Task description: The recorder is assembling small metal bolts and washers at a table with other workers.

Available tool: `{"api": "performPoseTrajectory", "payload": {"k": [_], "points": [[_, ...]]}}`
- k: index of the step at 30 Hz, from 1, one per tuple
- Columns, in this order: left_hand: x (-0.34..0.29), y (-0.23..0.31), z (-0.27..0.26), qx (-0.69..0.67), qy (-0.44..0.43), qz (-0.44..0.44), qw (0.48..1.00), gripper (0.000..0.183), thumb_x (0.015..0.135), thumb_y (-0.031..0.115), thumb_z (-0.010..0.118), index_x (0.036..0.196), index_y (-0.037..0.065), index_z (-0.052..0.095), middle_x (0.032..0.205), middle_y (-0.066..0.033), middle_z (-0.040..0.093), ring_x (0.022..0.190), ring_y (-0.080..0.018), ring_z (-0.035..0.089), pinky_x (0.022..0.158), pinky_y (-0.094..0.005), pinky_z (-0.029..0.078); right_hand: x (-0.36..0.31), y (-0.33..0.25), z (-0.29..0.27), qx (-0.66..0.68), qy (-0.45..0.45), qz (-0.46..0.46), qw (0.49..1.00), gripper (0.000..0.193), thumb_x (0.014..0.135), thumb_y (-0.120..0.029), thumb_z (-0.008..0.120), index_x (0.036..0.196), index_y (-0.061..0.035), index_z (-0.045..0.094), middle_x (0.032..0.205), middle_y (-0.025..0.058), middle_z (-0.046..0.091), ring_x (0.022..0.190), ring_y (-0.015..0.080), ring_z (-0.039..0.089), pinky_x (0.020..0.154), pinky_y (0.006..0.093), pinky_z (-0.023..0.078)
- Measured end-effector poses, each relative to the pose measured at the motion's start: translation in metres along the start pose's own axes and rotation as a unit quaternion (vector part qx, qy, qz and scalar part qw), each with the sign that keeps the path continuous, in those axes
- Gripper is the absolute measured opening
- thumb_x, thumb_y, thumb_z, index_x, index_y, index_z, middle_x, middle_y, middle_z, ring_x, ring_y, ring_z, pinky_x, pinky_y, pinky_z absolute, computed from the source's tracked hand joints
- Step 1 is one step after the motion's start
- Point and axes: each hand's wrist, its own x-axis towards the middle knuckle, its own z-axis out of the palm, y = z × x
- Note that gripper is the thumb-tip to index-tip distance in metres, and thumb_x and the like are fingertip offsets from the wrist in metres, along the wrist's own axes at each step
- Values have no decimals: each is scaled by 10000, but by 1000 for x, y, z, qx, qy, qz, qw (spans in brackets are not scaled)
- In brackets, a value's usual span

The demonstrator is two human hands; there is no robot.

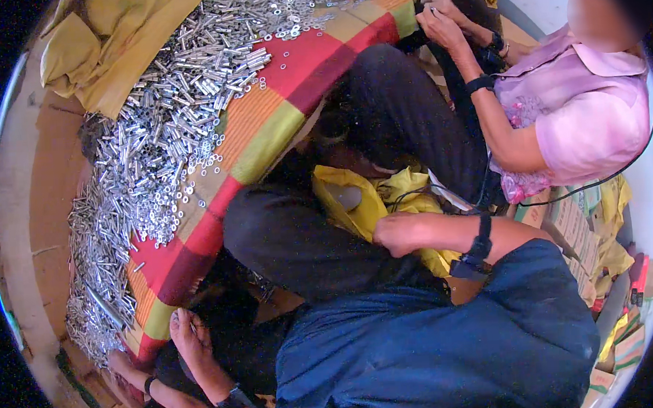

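Your right hand (400, 234) curls its fingers beside the open bright-yellow bag (369, 215), perhaps steadying it; your left hand (190, 335) bunches its fingertips (any pinch, I can't tell) near the left-side red-orange checked cloth (264, 144), likely spread to catch small silver metal pins (153, 132).

A single wide fisheye view looks steeply down from the wearer's head, at close range. The wearer's blue shirt (423, 354), nearest the lens, fills the lower middle. Beyond it, the view takes in the heaped metal pieces (161, 139) on a checkered cloth (264, 144), running diagonally across the upper left. A co-worker (581, 128) appears at the upper right; dark corners frame the curved rim.
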Motion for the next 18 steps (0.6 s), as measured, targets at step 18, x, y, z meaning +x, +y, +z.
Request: {"api": "performPoseTrajectory", "payload": {"k": [18], "points": [[3, -7, -13, 41, -32, 43, 998, 216, 1041, 232, 548, 857, 140, 481, 596, 17, 478, 350, -58, 327, 317, -214, 238, 112, 85, -20, 375, 16, 221, 900, 588, 950, -560, 572, 865, 7, 703, 627, 127, 630, 487, 233, 597, 455, 393, 463]]}}
